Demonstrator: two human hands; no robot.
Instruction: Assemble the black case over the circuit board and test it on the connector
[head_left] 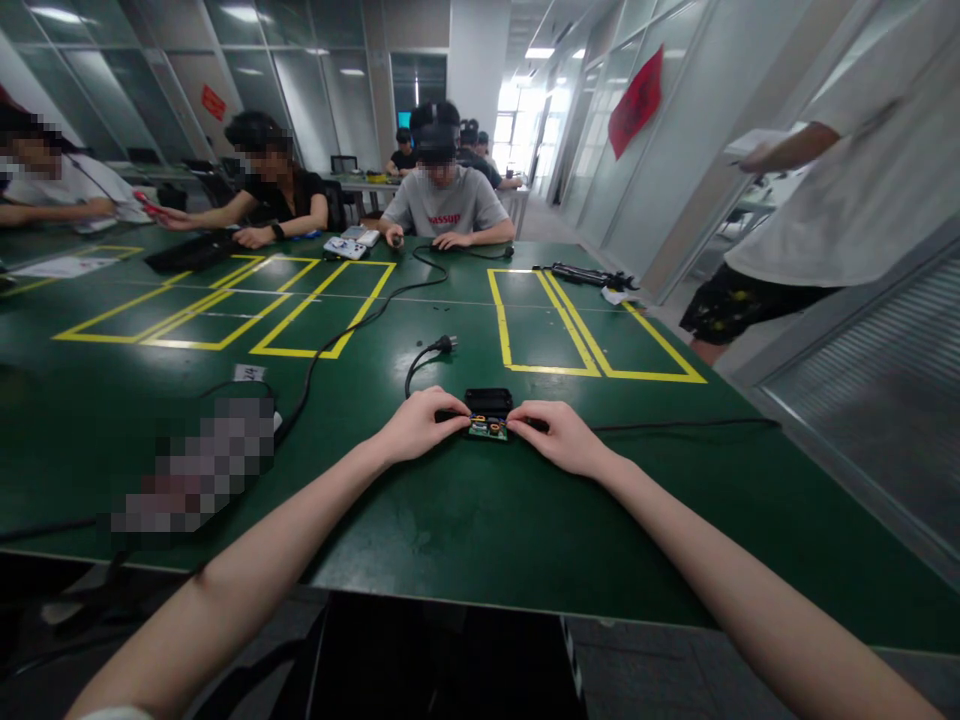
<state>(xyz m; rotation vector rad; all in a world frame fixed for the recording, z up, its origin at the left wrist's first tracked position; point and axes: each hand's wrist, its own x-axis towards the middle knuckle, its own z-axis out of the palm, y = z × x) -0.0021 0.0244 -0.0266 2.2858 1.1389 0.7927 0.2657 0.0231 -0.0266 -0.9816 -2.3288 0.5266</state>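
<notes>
The board (489,430) lies near the middle of the table (457,540), green side up, with orange and blue parts showing on it. The left hand (425,425) pinches it at its left end, thumb against fingertips; the right hand (559,432) does the same at the right end. Exactly which part of each end the tips grip is too small to tell. Just behind the board is an open black case half (489,400); whether the board sits in another half cannot be told.

Beyond the left hand a plug (447,344) lies on its black cord (410,375), which curves down behind that hand. Another cord (690,426) runs from behind the right hand toward the table's right edge. To the left is a pixelated object (206,465), with a "24" label (249,373) near its far end and a long cable (319,353) passing across the table.

Farther out, yellow tape (551,371) marks boxes on both sides. A black tool (589,275) lies at the far right. Across the table sits a person in grey (450,210); a person in black (289,195) holds a red object (150,205). At right stands a person in white (817,215).
</notes>
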